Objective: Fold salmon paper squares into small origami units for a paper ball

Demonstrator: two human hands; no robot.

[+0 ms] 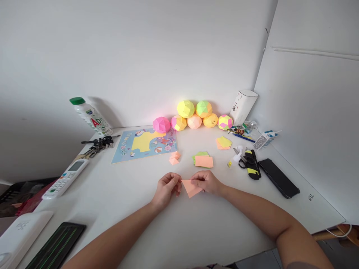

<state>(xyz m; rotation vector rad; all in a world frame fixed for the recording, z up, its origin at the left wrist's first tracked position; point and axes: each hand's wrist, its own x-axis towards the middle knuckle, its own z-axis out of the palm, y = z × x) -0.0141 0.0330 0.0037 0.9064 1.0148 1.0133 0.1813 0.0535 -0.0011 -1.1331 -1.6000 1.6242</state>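
Note:
Both hands meet at the middle of the white table over a folded orange paper square. My left hand pinches its left corner with curled fingers. My right hand pinches its upper right edge. Just beyond the hands lie a small stack of orange and green paper squares and some small folded orange pieces. Another stack of yellow and orange squares lies further back right.
Several coloured paper balls line the back wall. A blue picture sheet, keys, a bottle and a remote lie left. Scissors, a phone, a small carton and a white box lie right.

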